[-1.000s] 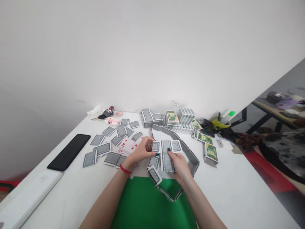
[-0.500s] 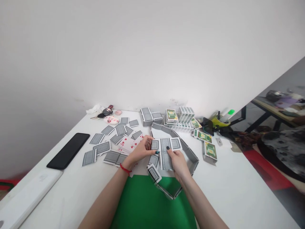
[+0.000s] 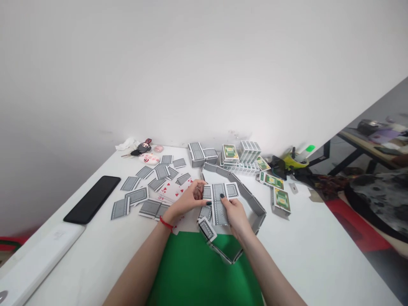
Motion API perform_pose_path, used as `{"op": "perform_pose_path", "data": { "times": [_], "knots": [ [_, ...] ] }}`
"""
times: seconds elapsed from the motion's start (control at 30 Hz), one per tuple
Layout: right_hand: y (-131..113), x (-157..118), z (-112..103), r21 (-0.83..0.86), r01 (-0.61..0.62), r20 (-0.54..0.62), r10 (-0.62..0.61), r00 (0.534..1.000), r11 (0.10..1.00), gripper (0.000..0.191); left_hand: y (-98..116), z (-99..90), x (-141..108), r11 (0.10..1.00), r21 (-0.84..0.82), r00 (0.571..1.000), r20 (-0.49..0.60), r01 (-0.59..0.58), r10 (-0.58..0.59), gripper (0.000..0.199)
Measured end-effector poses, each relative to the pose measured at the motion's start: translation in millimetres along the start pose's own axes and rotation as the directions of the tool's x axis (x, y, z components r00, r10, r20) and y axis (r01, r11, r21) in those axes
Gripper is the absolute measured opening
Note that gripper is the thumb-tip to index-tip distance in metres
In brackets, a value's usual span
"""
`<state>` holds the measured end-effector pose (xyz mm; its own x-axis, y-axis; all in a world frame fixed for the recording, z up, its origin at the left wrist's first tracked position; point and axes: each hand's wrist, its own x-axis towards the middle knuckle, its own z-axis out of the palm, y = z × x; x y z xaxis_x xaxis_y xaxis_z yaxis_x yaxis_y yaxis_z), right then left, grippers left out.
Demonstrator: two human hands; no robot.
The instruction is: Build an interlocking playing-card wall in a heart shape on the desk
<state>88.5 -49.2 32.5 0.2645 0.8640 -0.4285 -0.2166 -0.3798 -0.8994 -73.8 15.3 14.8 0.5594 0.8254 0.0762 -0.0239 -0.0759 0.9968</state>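
Above a ring of folded playing cards (image 3: 251,199) on the table, I hold a tall grey-backed playing-card piece (image 3: 219,208). Smaller folded cards stick out from its two sides. My right hand (image 3: 236,214) grips the tall piece near its right edge, thumb on top. On the other side, my left hand (image 3: 188,200) is closed on the left folded card (image 3: 207,192), with the thumb in front and the fingertips partly hidden. Another folded card (image 3: 207,229) of the ring stands below, near a green sheet (image 3: 204,272).
Loose grey-backed cards (image 3: 136,196) and face-up heart cards (image 3: 170,190) lie to the left, beside a black phone (image 3: 92,199). Card boxes (image 3: 230,153) are stacked by the wall, with a single box (image 3: 281,200) at right. A long white object (image 3: 41,263) lies at the left edge.
Both hands keep their hold. The tall card piece has shifted slightly left with my right hand, closing in on the card at my left hand.
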Motion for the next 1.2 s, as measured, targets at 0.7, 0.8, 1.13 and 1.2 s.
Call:
{"op": "perform_pose_path", "data": {
  "times": [0.7, 0.8, 1.13, 1.2],
  "knots": [
    [-10, -16, -17, 0.012, 0.022, 0.146, -0.024, 0.989, 1.000, 0.033, 48, 21.2, -17, 0.369, 0.905, 0.976, 0.180, -0.213, 0.123, 0.022],
    [-10, -18, -16, 0.024, -0.006, 0.140, 0.003, 0.990, 1.000, 0.036, 45, 21.6, -17, 0.358, 0.915, 0.982, 0.157, -0.183, 0.102, 0.020],
    [-9, -2, -25, -0.019, 0.085, 0.206, -0.079, 0.975, 0.996, 0.037, 41, 20.1, -16, 0.524, 0.841, 0.991, 0.115, -0.137, 0.075, 0.015],
    [-12, 1, -27, -0.054, 0.092, 0.207, -0.079, 0.975, 0.994, 0.038, 41, 20.2, -16, 0.548, 0.826, 0.992, 0.108, -0.130, 0.072, 0.015]
  ]
}}
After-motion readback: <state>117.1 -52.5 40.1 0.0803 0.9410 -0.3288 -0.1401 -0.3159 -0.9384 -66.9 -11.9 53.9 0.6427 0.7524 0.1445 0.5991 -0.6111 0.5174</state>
